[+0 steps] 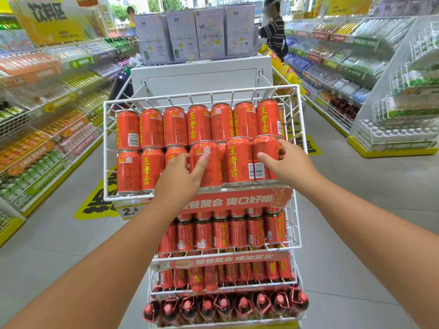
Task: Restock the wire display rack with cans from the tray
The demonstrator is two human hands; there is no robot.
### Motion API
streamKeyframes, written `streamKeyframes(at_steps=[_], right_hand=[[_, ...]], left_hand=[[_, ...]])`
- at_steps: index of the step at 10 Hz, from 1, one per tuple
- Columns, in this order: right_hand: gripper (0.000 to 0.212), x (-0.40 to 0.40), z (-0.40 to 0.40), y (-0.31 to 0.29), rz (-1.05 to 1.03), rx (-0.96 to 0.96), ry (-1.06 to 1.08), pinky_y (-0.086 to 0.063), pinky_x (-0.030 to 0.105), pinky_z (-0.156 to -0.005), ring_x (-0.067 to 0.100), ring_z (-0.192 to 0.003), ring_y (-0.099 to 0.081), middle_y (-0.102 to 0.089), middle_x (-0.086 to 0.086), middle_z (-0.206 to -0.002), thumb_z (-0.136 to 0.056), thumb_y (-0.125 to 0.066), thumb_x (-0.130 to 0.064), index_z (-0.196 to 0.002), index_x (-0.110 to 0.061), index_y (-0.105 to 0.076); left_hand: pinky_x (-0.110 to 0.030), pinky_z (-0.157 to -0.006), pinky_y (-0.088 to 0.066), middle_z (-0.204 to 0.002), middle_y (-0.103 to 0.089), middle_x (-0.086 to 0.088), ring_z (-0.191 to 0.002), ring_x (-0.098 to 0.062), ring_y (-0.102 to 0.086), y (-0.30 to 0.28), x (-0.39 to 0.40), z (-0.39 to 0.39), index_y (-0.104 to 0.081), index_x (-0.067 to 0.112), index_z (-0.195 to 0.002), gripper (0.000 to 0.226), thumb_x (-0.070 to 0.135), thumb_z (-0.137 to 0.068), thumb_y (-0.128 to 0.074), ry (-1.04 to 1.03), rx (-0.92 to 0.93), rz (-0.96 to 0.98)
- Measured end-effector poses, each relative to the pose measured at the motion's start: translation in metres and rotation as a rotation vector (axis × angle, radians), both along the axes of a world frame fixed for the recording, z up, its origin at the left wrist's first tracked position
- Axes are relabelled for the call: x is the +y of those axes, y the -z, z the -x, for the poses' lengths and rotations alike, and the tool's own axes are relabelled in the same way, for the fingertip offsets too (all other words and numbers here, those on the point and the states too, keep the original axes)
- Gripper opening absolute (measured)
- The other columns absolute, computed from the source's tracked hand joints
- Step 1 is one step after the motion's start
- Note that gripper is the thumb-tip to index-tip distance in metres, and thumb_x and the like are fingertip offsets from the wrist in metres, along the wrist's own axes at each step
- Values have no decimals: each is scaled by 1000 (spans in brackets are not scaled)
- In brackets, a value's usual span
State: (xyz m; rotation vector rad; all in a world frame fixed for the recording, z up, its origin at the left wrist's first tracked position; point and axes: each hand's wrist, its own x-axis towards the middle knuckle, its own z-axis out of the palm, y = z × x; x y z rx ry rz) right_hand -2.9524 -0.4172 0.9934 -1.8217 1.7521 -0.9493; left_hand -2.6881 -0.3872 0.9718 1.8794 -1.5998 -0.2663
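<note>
A white wire display rack (299,129) stands in the aisle right in front of me. Its top basket holds two rows of red cans (152,129). Near the front right, a short run of cans sits higher than the cans to its left. My left hand (180,179) grips the left end of that run, with the thumb on the front of a can with a QR code (209,169) and the fingers round its left side. My right hand (289,167) grips the rightmost can (262,148), thumb in front and fingers curled round its far side.
Lower tiers carry more red cans (223,233) and, at the bottom, dark bottles with red caps (223,305). Purple cartons (197,34) sit on a white unit behind the rack. Stocked shelves line both sides of the aisle. A person in a striped top (275,32) stands at the back right.
</note>
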Motion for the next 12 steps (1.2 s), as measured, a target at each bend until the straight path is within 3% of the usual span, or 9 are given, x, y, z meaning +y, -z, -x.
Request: streamKeyframes(at_steps=[1, 2, 3, 4, 5, 7, 9, 12], right_hand=[[56, 3, 3, 7, -7, 1, -6, -53, 38, -86, 20, -102, -61, -56, -3, -112, -92, -67, -56, -136, -23, -56], [57, 3, 6, 10, 13, 57, -7, -56, 43, -92, 23, -108, -63, -61, 0, -118, -90, -63, -62, -134, -26, -55], [81, 11, 11, 16, 32, 232, -2, -42, 48, -115, 30, -144, -42, -41, 11, -157, -95, -55, -62, -158, -19, -30], [90, 22, 10, 22, 165, 463, -46, -23, 46, -127, 27, -159, -14, -14, 9, -171, -98, -49, -61, -165, -15, -11], [87, 35, 2, 31, 278, 679, -133, -9, 45, -130, 27, -161, 3, 2, 9, -174, -99, -42, -64, -166, -21, -9], [80, 52, -19, 25, 302, 747, -147, -3, 47, -130, 25, -160, 9, 6, 5, -174, -101, -37, -62, -166, -24, -11], [76, 76, -36, 29, 252, 712, -207, -11, 46, -130, 20, -161, 1, -3, 0, -175, -102, -41, -58, -166, -25, -16], [78, 103, -34, 27, 129, 688, -204, -4, 38, -128, 17, -161, 5, 1, -3, -174, -103, -40, -59, -166, -26, -7]], left_hand=[[-48, -94, -53, -119, -63, -5, -111, -26, -60, 1, 9, -6, -62, 20, -129, 75, 78, -95, -29, 22, -135, 57], [-47, -103, -47, -138, -56, -7, -130, -28, -50, 2, 17, -10, -53, 17, -145, 71, 68, -100, -31, 44, -278, 75], [-47, -119, -32, -162, -36, -7, -152, -25, -28, 5, 27, -17, -36, 21, -160, 75, 68, -101, -31, 92, -393, 23], [-48, -126, -20, -170, -21, -7, -158, -24, -15, 9, 31, -22, -26, 26, -164, 78, 71, -100, -28, 121, -444, -24], [-48, -129, -10, -174, -5, -3, -160, -25, -3, 15, 38, -27, -15, 32, -165, 81, 75, -98, -21, 161, -548, -39], [-51, -129, -8, -174, -2, -4, -161, -27, -2, 16, 46, -37, -13, 34, -165, 82, 77, -96, -20, 188, -547, -37], [-51, -129, -2, -174, 1, -4, -160, -28, 4, 14, 47, -43, -10, 35, -165, 80, 75, -97, -22, 225, -590, -33], [-51, -128, -1, -174, 0, -5, -160, -28, 4, 18, 61, -43, -12, 33, -166, 80, 74, -97, -24, 267, -582, -6]])
